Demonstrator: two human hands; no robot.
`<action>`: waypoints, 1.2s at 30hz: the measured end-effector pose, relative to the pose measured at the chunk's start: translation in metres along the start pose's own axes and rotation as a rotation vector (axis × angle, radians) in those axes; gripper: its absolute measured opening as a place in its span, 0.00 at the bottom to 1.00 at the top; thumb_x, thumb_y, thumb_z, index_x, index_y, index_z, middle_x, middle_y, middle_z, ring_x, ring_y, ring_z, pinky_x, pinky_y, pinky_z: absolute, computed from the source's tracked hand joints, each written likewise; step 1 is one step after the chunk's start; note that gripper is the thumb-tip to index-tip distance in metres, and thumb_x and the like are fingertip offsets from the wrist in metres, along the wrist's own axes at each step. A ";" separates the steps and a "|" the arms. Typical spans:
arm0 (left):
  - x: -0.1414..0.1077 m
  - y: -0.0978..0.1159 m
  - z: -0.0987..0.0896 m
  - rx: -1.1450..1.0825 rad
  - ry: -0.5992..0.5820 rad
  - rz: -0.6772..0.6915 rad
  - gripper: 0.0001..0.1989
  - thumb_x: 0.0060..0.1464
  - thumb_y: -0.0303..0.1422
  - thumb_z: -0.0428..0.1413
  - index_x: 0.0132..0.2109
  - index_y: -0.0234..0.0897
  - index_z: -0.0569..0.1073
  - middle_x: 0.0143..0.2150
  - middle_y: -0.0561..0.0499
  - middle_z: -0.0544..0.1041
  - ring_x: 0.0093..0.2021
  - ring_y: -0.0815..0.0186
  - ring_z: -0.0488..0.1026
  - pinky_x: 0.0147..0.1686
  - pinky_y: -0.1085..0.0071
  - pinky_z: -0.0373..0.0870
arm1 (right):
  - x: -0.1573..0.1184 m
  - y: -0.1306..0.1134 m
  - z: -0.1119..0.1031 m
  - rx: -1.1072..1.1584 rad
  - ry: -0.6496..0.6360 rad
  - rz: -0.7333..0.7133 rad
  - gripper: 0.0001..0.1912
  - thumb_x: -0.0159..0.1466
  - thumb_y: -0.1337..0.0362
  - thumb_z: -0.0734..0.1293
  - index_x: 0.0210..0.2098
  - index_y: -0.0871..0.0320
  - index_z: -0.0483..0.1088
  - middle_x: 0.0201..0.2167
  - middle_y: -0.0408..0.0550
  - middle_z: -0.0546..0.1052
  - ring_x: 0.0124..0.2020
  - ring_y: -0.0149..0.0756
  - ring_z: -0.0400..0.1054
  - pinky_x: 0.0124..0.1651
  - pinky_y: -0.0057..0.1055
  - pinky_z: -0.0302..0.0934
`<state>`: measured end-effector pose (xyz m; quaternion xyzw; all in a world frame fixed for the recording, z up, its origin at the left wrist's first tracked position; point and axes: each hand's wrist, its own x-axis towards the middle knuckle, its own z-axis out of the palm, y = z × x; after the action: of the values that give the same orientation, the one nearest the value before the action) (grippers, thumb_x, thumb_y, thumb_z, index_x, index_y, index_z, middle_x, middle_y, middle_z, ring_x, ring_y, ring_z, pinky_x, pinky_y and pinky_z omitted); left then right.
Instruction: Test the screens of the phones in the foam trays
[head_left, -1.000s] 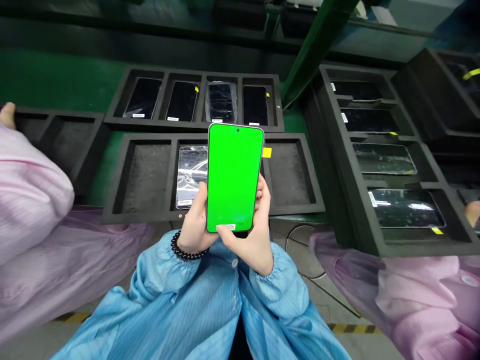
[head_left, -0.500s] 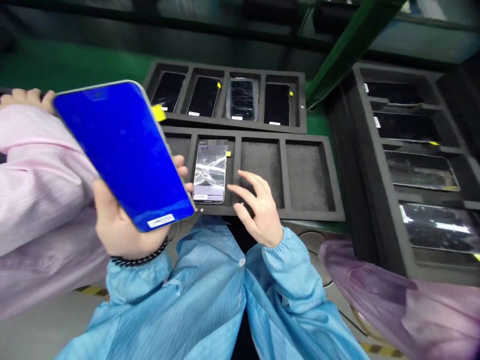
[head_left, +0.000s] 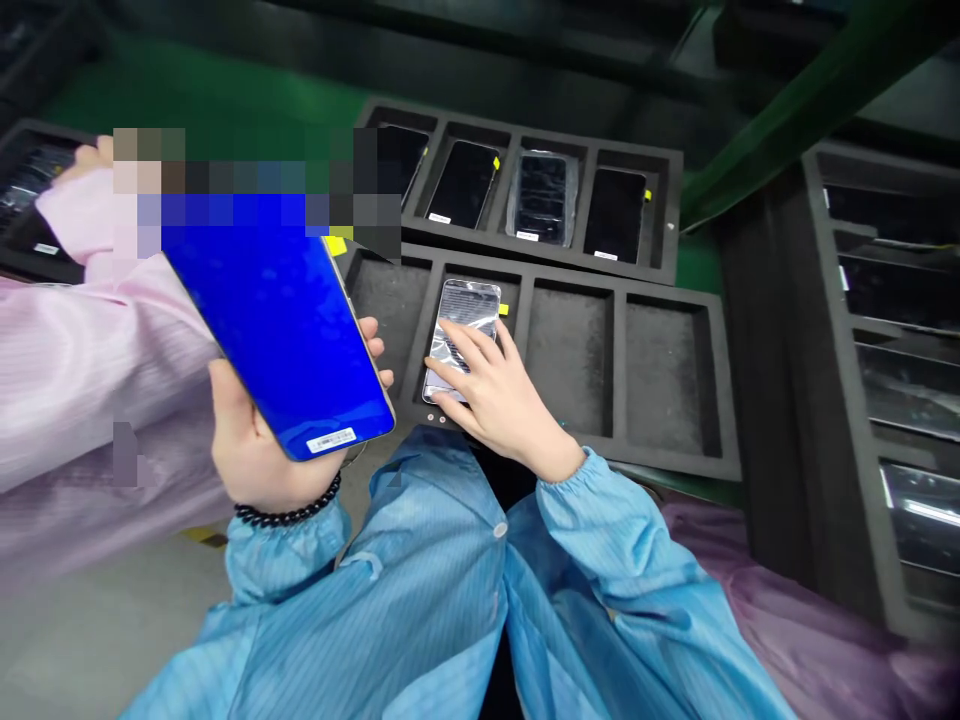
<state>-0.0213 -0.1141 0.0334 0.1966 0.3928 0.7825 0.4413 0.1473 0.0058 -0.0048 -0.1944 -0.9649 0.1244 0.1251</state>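
My left hand (head_left: 277, 460) is wrapped round a phone with a solid blue screen (head_left: 285, 340), tilted, with a white label at its lower end and a yellow tab on its side. My right hand (head_left: 491, 390) has its fingers spread over a second phone (head_left: 471, 300), which lies in a compartment of the near black tray (head_left: 675, 462). That phone shows lines of text under a shiny film and has a yellow tab on its right. Whether my right fingertips touch its screen I cannot tell.
Behind the near tray is another black tray (head_left: 667, 262) with dark-screened phones. A third tray (head_left: 862, 450) holding several phones stands at the right. Another person's pink sleeve (head_left: 90, 370) is at the left, and purple-pink cloth (head_left: 795, 610) at the lower right.
My right hand has moved left, from beside the phone in the tray to over it. My left hand still holds the blue-screened phone. The view has shifted, so the trays appear further right.
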 end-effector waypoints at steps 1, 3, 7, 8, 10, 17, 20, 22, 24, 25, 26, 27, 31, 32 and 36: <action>0.000 0.000 -0.001 -0.006 -0.004 -0.003 0.31 0.64 0.54 0.51 0.57 0.30 0.75 0.51 0.41 0.82 0.48 0.57 0.81 0.43 0.63 0.83 | 0.002 0.000 0.001 -0.008 -0.006 -0.007 0.21 0.73 0.54 0.59 0.59 0.57 0.72 0.71 0.60 0.60 0.69 0.50 0.57 0.73 0.62 0.44; 0.001 -0.001 -0.002 -0.011 -0.013 -0.005 0.31 0.64 0.53 0.51 0.58 0.30 0.75 0.51 0.41 0.82 0.48 0.57 0.81 0.43 0.63 0.83 | 0.003 0.000 0.003 -0.029 0.016 -0.005 0.21 0.73 0.54 0.59 0.57 0.57 0.73 0.69 0.59 0.63 0.67 0.49 0.59 0.73 0.62 0.45; 0.003 -0.001 -0.004 -0.009 -0.021 -0.001 0.31 0.64 0.53 0.52 0.57 0.28 0.75 0.52 0.39 0.81 0.49 0.57 0.81 0.43 0.63 0.83 | -0.002 0.002 0.000 -0.074 0.164 0.081 0.20 0.74 0.58 0.58 0.40 0.58 0.80 0.62 0.55 0.73 0.63 0.47 0.64 0.72 0.57 0.48; 0.003 -0.001 -0.005 -0.009 -0.019 -0.003 0.31 0.64 0.52 0.52 0.56 0.28 0.76 0.52 0.39 0.81 0.49 0.57 0.81 0.43 0.63 0.83 | -0.003 0.002 0.000 -0.077 0.189 0.102 0.20 0.74 0.58 0.58 0.39 0.58 0.80 0.61 0.55 0.74 0.62 0.47 0.65 0.72 0.57 0.48; 0.004 -0.001 -0.006 -0.008 -0.016 -0.009 0.30 0.64 0.52 0.53 0.57 0.29 0.76 0.52 0.40 0.81 0.49 0.58 0.81 0.44 0.63 0.83 | -0.002 0.002 0.000 -0.076 0.190 0.102 0.19 0.74 0.57 0.58 0.45 0.57 0.79 0.63 0.56 0.72 0.63 0.48 0.64 0.72 0.58 0.48; 0.004 -0.003 -0.006 0.012 -0.016 -0.034 0.30 0.62 0.53 0.54 0.56 0.31 0.76 0.52 0.41 0.81 0.49 0.58 0.81 0.45 0.65 0.82 | 0.005 -0.003 0.004 -0.077 0.052 0.020 0.22 0.74 0.54 0.57 0.58 0.58 0.72 0.70 0.59 0.62 0.66 0.50 0.60 0.72 0.62 0.46; 0.004 -0.003 -0.005 0.022 -0.013 -0.038 0.30 0.62 0.53 0.54 0.57 0.32 0.77 0.52 0.42 0.81 0.49 0.58 0.81 0.45 0.65 0.82 | 0.002 -0.002 0.002 -0.072 0.102 0.067 0.22 0.75 0.55 0.56 0.58 0.57 0.71 0.70 0.58 0.63 0.66 0.48 0.60 0.72 0.59 0.45; 0.004 -0.003 -0.005 0.029 -0.008 -0.039 0.30 0.61 0.54 0.55 0.57 0.32 0.77 0.52 0.42 0.81 0.49 0.58 0.81 0.45 0.66 0.82 | -0.003 0.001 -0.001 -0.074 0.138 0.143 0.21 0.75 0.55 0.55 0.57 0.57 0.72 0.68 0.57 0.66 0.66 0.48 0.60 0.72 0.58 0.45; 0.005 -0.003 -0.006 0.033 0.003 -0.038 0.31 0.60 0.54 0.56 0.57 0.32 0.76 0.52 0.41 0.81 0.49 0.58 0.80 0.45 0.66 0.82 | -0.007 0.004 -0.004 -0.075 0.161 0.225 0.21 0.75 0.55 0.55 0.54 0.58 0.74 0.66 0.57 0.68 0.65 0.48 0.61 0.72 0.57 0.45; 0.005 -0.003 -0.007 0.035 0.011 -0.039 0.32 0.60 0.54 0.56 0.57 0.32 0.76 0.53 0.41 0.81 0.49 0.57 0.80 0.44 0.66 0.82 | -0.009 0.005 -0.006 -0.077 0.168 0.264 0.21 0.75 0.55 0.55 0.54 0.58 0.74 0.66 0.57 0.68 0.64 0.48 0.61 0.72 0.57 0.45; 0.005 -0.003 -0.008 0.035 0.018 -0.043 0.32 0.60 0.54 0.56 0.57 0.31 0.76 0.53 0.40 0.81 0.49 0.57 0.80 0.44 0.65 0.82 | -0.011 0.006 -0.007 -0.079 0.173 0.299 0.21 0.75 0.56 0.56 0.54 0.59 0.74 0.66 0.57 0.68 0.64 0.49 0.62 0.72 0.57 0.46; 0.005 -0.003 -0.008 0.033 0.025 -0.046 0.32 0.59 0.55 0.56 0.57 0.31 0.76 0.53 0.40 0.81 0.50 0.56 0.80 0.44 0.64 0.82 | -0.011 0.007 -0.008 -0.082 0.174 0.326 0.21 0.74 0.56 0.56 0.54 0.59 0.74 0.66 0.58 0.68 0.64 0.50 0.62 0.71 0.57 0.46; 0.004 -0.004 -0.009 -0.005 0.056 -0.072 0.32 0.59 0.54 0.57 0.57 0.31 0.75 0.53 0.39 0.80 0.50 0.53 0.80 0.43 0.62 0.83 | -0.002 0.000 -0.004 -0.079 0.106 0.260 0.22 0.74 0.53 0.56 0.57 0.57 0.72 0.69 0.59 0.63 0.67 0.52 0.58 0.71 0.63 0.44; 0.004 -0.005 -0.008 -0.014 0.065 -0.077 0.31 0.59 0.54 0.57 0.57 0.31 0.75 0.52 0.39 0.81 0.49 0.53 0.80 0.42 0.62 0.83 | 0.002 -0.002 -0.002 -0.072 0.074 0.204 0.22 0.74 0.53 0.57 0.58 0.56 0.72 0.71 0.59 0.61 0.68 0.52 0.57 0.72 0.63 0.43; 0.003 -0.005 -0.004 -0.008 0.071 -0.093 0.32 0.58 0.55 0.58 0.56 0.32 0.76 0.51 0.39 0.81 0.48 0.54 0.81 0.42 0.63 0.83 | 0.011 -0.008 0.005 -0.037 0.009 0.122 0.23 0.74 0.53 0.57 0.61 0.56 0.70 0.71 0.59 0.60 0.69 0.50 0.57 0.72 0.63 0.43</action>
<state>-0.0233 -0.1116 0.0272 0.1487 0.4139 0.7691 0.4637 0.1330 0.0021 -0.0045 -0.2556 -0.9529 0.1130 0.1182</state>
